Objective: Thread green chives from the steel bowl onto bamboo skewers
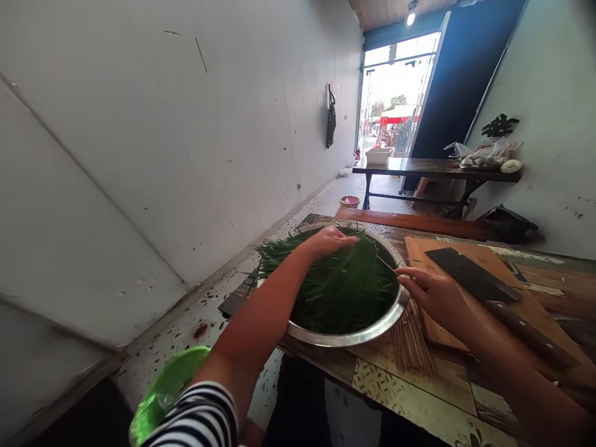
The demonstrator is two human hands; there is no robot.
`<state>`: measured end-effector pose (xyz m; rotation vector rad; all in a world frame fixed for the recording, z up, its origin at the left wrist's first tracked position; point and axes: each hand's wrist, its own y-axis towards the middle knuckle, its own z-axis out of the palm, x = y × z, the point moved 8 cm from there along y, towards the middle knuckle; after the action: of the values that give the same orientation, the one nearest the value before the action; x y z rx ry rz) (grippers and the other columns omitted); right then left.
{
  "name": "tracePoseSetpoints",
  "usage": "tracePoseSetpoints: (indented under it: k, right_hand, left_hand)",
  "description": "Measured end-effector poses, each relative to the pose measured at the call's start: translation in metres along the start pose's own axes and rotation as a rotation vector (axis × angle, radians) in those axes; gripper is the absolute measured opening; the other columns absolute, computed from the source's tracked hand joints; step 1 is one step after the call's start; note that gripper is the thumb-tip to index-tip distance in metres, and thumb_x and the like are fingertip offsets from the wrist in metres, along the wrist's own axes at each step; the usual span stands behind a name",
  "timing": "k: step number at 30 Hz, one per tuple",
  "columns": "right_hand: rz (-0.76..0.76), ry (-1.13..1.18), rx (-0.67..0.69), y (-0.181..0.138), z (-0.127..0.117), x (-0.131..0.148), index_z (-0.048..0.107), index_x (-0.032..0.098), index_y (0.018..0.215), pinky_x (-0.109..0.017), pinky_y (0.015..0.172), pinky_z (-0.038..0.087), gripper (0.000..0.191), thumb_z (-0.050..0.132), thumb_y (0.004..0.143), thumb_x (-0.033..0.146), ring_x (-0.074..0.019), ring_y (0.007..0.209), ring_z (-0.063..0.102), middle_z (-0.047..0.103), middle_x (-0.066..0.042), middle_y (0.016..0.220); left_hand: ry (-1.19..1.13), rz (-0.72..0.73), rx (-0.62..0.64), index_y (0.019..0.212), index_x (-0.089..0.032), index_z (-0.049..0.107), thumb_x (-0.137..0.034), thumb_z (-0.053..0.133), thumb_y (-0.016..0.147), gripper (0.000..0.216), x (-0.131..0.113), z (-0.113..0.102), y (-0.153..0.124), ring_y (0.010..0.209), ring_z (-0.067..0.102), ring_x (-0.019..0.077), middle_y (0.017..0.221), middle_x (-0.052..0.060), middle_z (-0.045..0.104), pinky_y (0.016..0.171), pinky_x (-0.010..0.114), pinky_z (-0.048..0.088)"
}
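Note:
A wide metal basin (347,340) stands on the patterned table, full of long green chives (274,256). Over the basin, my left hand (331,242) is closed on the top of a flat, fanned-out bunch of chives (362,267). My right hand (426,287), at the basin's right rim, pinches a thin bamboo skewer (387,267) between thumb and fingers. The skewer points left at the edge of the bunch; whether its tip is inside the leaves I cannot tell. Below my right hand lies a bundle of bamboo skewers (412,341), partly beneath the rim.
To the right, a wooden cutting board (414,248) bears a large cleaver (470,273), its handle towards me. A green bucket (162,391) stands low at left. Behind are a red-brown bench (400,218) and another table (419,165) with a white tub (379,156) and plastic bags (488,155).

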<state>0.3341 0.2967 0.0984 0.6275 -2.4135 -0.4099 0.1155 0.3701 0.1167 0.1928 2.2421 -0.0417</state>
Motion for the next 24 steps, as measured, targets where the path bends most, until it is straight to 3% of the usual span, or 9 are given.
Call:
tracePoseSetpoints:
  k: [3, 8, 12, 18, 24]
  right_hand:
    - [-0.039, 0.029, -0.032, 0.001, 0.002, 0.001, 0.069, 0.022, 0.096, -0.024, 0.063, 0.048, 0.028, 0.048, 0.086, 0.038, -0.0134, 0.066, 0.065, 0.072, -0.001, 0.082]
    - [-0.028, 0.085, -0.038, 0.004, 0.001, 0.007, 0.070, 0.021, 0.094, -0.024, 0.058, 0.048, 0.028, 0.050, 0.085, 0.039, -0.0127, 0.061, 0.063, 0.072, -0.001, 0.079]
    - [-0.021, 0.132, -0.083, 0.013, -0.005, 0.021, 0.071, 0.024, 0.090, -0.025, 0.068, 0.050, 0.027, 0.049, 0.085, 0.037, -0.0158, 0.076, 0.067, 0.074, -0.002, 0.089]
    - [-0.023, 0.093, -0.191, 0.025, -0.008, 0.042, 0.071, 0.021, 0.081, -0.025, 0.064, 0.046, 0.024, 0.050, 0.084, 0.033, -0.0145, 0.065, 0.063, 0.072, -0.001, 0.074]
    - [0.086, 0.179, -0.274, 0.026, -0.012, 0.020, 0.070, 0.020, 0.083, -0.024, 0.059, 0.044, 0.028, 0.054, 0.083, 0.043, -0.0125, 0.061, 0.060, 0.069, -0.001, 0.070]
  left_hand:
    - [-0.311, -0.044, 0.147, 0.075, -0.012, 0.072, -0.050, 0.070, 0.066, 0.039, 0.015, 0.017, 0.006, 0.058, 0.053, 0.0093, 0.064, 0.002, 0.063, 0.058, 0.022, 0.042]
    - [-0.710, -0.072, 0.313, 0.085, -0.012, 0.072, -0.043, 0.076, 0.063, 0.039, 0.010, 0.043, 0.007, 0.060, 0.056, 0.0075, 0.075, 0.005, 0.067, 0.058, 0.021, 0.045]
    - [-0.751, -0.049, 0.299, 0.084, -0.012, 0.071, -0.039, 0.076, 0.064, 0.034, -0.002, 0.050, 0.003, 0.060, 0.058, 0.0080, 0.075, 0.004, 0.068, 0.060, 0.021, 0.047]
    - [-0.777, -0.041, 0.293, 0.080, -0.011, 0.070, -0.037, 0.077, 0.064, 0.031, -0.016, 0.050, -0.007, 0.060, 0.060, 0.0101, 0.071, 0.004, 0.067, 0.060, 0.022, 0.049]
    - [-0.790, 0.095, 0.382, 0.102, -0.013, 0.067, -0.043, 0.071, 0.071, 0.043, -0.042, 0.046, -0.022, 0.071, 0.063, 0.0111, 0.086, 0.007, 0.068, 0.072, 0.026, 0.051]
